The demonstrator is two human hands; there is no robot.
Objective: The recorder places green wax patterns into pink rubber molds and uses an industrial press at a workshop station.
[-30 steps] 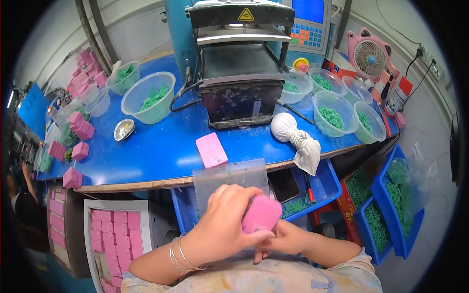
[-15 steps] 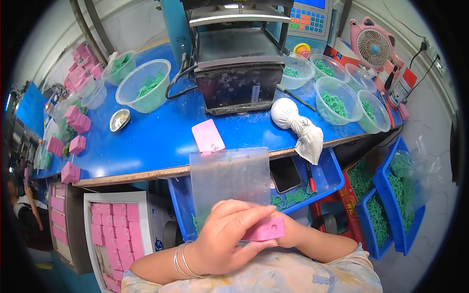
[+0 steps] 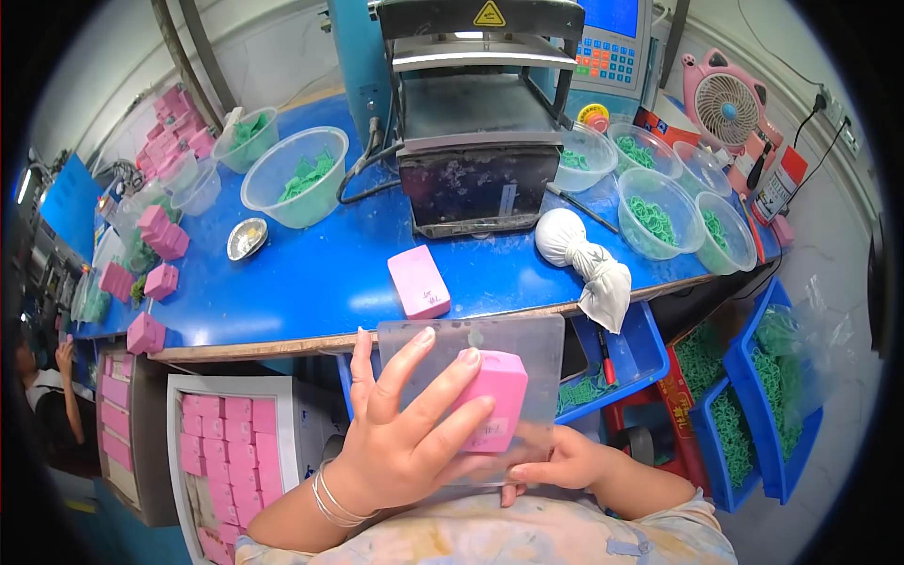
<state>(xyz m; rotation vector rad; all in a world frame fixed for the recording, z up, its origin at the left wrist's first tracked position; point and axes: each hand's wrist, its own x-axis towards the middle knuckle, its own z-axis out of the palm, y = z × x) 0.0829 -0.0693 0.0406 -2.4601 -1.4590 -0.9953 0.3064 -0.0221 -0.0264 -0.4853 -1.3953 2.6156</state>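
Note:
My left hand is spread over a pink block, two fingertips resting on its top and side; its thumb is mostly hidden. Beneath the block lies a translucent plastic sheet, which reaches from the table edge toward my body. At the lower right corner of that sheet, my right hand grips the edge, with the thumb over it and fingers partly showing through. A second pink block with handwritten marks sits on the blue table, just beyond the sheet.
A press machine stands at the back. Bowls with green rubber pieces flank it. Right of centre lies a tied white cloth bundle. Below the table are an open blue drawer and a box of pink blocks.
The pink block has gone from between both hands onto the sheet, farther from my body. My left hand has opened, and my right hand has moved to the sheet's corner. The view has shifted slightly.

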